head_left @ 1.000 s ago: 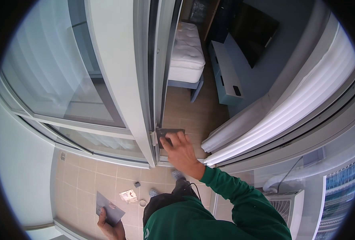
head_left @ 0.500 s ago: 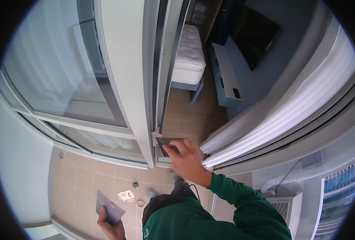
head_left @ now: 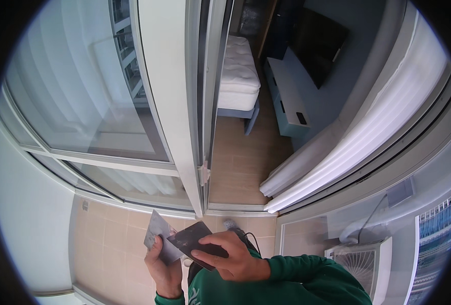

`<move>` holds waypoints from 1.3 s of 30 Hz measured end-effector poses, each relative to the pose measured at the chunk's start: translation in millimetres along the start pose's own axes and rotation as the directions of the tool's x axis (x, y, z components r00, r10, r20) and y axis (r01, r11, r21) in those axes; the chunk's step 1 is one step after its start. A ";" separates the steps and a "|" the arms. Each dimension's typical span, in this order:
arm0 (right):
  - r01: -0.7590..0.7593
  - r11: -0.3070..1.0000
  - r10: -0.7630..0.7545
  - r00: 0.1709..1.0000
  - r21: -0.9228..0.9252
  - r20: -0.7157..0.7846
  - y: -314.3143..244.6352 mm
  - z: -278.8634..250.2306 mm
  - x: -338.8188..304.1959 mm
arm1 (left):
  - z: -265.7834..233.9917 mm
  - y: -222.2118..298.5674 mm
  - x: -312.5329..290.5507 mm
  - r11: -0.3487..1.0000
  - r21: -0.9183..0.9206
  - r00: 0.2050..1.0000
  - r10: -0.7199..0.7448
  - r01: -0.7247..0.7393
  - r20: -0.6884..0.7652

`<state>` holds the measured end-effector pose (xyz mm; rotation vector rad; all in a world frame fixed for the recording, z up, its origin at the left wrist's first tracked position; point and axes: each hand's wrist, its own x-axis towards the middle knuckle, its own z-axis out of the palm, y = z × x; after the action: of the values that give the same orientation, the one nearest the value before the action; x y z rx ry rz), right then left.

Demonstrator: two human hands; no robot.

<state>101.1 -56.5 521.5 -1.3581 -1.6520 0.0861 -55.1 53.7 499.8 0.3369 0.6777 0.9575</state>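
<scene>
My left hand (head_left: 163, 264) grips a thin light-grey flat sheet (head_left: 159, 231), thumb on its face. In my right hand (head_left: 230, 256) is a dark, square flat plate (head_left: 191, 239) with pale smudges, pinched between thumb and fingers. The dark plate overlaps the right part of the grey sheet in this view; whether they touch I cannot tell. Both hands are low in front of my body, in green sleeves. Beyond them stands the white sliding door frame (head_left: 177, 127), with a small pale fitting (head_left: 203, 173) on its edge.
Through the doorway are a white mattress (head_left: 238, 76), a low cabinet (head_left: 289, 109) and a dark television (head_left: 317, 46). A white curtain (head_left: 367, 122) hangs at the right. An outdoor air-conditioner unit (head_left: 365, 267) stands at the lower right. A round ring (head_left: 187, 262) shows partly beside my left hand.
My right hand has drawn the dark plate away from the door frame's edge, down toward my left hand. My left hand has lifted and moved right with the grey sheet.
</scene>
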 end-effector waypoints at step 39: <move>-0.272 0.962 0.271 0.937 0.026 -0.221 167.7 -20.2 8.9 | -43.9 1.4 -23.8 0.978 0.126 0.898 0.202 -0.165 -0.391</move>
<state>236.5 4.0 440.2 -1.5355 -1.2726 0.0874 -94.4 33.3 476.8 0.2882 1.0833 1.1949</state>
